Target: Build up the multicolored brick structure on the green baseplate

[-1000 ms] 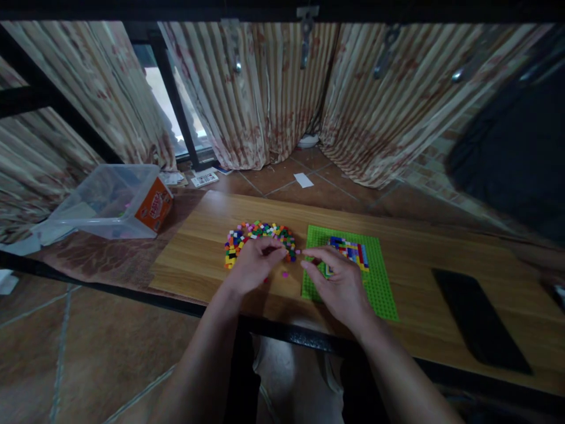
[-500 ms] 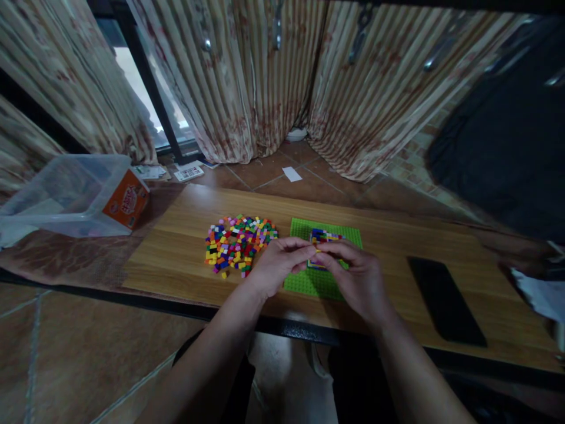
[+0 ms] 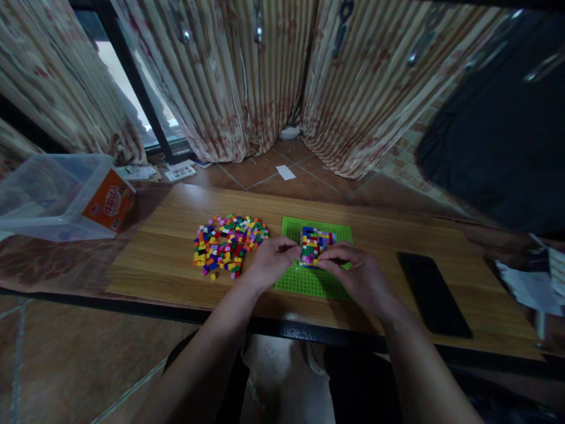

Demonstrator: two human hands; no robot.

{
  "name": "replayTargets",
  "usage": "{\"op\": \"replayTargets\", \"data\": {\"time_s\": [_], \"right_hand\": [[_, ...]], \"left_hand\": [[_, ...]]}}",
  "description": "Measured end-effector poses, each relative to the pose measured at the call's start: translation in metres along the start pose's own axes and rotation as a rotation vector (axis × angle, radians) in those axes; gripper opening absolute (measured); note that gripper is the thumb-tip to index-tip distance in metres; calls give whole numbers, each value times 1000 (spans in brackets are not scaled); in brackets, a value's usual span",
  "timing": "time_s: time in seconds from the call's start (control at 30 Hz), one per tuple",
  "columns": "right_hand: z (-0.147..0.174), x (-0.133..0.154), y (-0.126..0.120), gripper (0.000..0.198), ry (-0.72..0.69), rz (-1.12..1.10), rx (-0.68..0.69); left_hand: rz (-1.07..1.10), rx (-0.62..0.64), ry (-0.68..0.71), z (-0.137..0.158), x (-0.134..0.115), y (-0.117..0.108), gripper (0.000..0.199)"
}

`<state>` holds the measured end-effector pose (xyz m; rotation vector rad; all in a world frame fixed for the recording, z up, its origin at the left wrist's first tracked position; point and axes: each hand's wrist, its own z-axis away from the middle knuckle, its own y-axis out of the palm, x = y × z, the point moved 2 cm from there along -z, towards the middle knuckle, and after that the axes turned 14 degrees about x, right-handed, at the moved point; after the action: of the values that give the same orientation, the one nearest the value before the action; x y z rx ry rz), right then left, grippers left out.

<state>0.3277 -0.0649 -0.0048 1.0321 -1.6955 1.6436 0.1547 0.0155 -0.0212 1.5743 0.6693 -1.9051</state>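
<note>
A green studded baseplate lies on the wooden board. On it sits a low block of multicoloured toy bricks, packed side by side in a rectangle. My right hand pinches a small yellow brick at the near edge of that block. My left hand is at the block's left side, thumb and fingertips brought together; what they hold, if anything, is hidden. Left of my left hand spreads a pile of loose toy bricks in many colours.
A black flat slab lies to the right on the wooden board. At the far left stands a clear plastic bin with an orange label. Papers are at the right edge. Striped curtains hang behind.
My hands have moved apart from their meeting point over the brick block, uncovering more of it. My right hand is now lower, at its near edge. The whole view has shifted slightly.
</note>
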Motion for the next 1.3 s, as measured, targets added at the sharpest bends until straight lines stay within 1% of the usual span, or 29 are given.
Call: {"op": "replayTargets", "data": {"time_s": [0.07,0.2,0.33,0.47,0.6,0.7,0.8,0.97,1.07,1.17,1.3], "right_hand": [[-2,-1,4,12,1,33,8],[-6,-6,7,14,12,82,-23],[-7,-8,10,14,41,72,-57],[-7,-9,11,16,76,44,-82],[-7,-11,10,15,96,37,-89],[-7,-12,10,17,93,15,-93],[-8,-14,11,17,88,-6,-96],[-10,-13,12,19,59,-12,-79],[-9,-11,12,20,65,0,-73],[-9,-9,12,20,78,7,-72],[-10,-12,8,23,76,-78,-31]], "left_hand": [[-38,17,-22,0,2,1,14],[-92,26,-46,-1,3,1,13],[-132,8,-39,-2,4,2,15],[-150,-15,-2,-6,9,5,18],[-209,-79,8,-11,12,8,24],[-247,-145,16,-13,12,11,23],[-255,-162,29,-14,10,13,23],[-259,-168,42,-14,9,15,23],[-275,-157,67,-13,8,15,22],[-285,-154,59,-12,8,15,22],[-306,-174,88,-10,9,16,24]]}}
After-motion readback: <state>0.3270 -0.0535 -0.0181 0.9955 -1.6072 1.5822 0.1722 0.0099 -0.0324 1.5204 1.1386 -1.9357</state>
